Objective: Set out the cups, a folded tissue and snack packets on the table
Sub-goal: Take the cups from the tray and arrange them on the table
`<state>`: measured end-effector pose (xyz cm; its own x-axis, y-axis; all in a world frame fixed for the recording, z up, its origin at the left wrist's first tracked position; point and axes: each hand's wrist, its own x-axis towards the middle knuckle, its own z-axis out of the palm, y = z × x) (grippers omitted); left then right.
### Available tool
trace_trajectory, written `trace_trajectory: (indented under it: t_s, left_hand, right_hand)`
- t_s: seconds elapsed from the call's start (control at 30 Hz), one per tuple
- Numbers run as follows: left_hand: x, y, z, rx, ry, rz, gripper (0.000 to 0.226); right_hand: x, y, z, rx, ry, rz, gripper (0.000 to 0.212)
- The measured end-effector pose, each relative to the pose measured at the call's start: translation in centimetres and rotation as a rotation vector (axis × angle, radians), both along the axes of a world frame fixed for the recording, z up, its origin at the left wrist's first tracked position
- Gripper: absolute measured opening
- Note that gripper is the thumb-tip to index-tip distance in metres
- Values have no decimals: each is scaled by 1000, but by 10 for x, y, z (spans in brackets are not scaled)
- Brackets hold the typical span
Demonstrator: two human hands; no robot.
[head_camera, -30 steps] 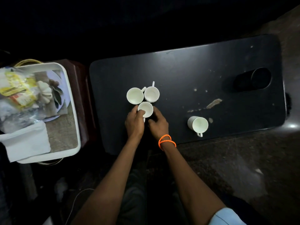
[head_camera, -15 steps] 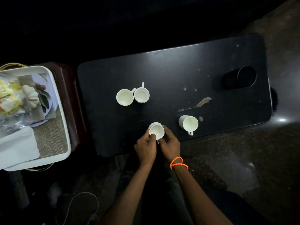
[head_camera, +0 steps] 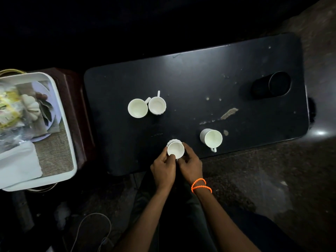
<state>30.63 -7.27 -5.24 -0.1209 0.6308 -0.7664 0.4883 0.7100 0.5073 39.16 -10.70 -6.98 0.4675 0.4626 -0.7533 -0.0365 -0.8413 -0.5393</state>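
Note:
Near the front edge of the black table, both hands hold one small white cup: my left hand grips its left side, my right hand, with orange bead bands on the wrist, its right side. Two more white cups stand touching at the table's middle left. A fourth white cup stands to the right, handle toward me. On a white tray at left lie snack packets and a folded white tissue.
A dark cylindrical tumbler lies on its side at the table's far right. The tray rests on a dark red stool left of the table. A cable loops on the floor. Scuffed patches mark the tabletop.
Both hands have carried one cup from the group of three at middle left toward me, to the table's front edge. In the last half second it has barely shifted.

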Motion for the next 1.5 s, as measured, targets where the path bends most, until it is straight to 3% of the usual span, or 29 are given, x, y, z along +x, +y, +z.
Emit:
trace_trajectory:
  t_s: [0.13,0.23,0.3,0.37,0.5,0.63,0.9,1.13,1.5]
  left_hand:
    - [-9,7,-6,14,35,45,45]
    - [-13,43,-8,169,54,1,38]
    - [-14,71,-10,370,149,-176,38]
    - [-11,98,-12,553,324,-397,52]
    - [-6,153,-21,630,530,-766,90]
    - [-6,181,-40,614,574,-1000,61]
    - [24,176,-44,778,450,-866,29]
    - [89,171,-51,707,307,-852,37]
    - [120,152,-72,731,234,-868,53]
  right_hand:
    - [2,5,3,45,-99,35,66]
    - [7,35,1,124,-98,-26,61]
    - [9,62,-1,164,-71,-54,56]
    - [10,88,-4,196,-67,-10,55]
    - [15,131,-12,216,-35,77,53]
    - [15,151,-17,231,-10,115,44]
    - [41,146,-21,261,-53,-14,50]
    - [101,145,-28,240,-168,-121,48]
    - [129,131,-35,208,-242,-138,48]
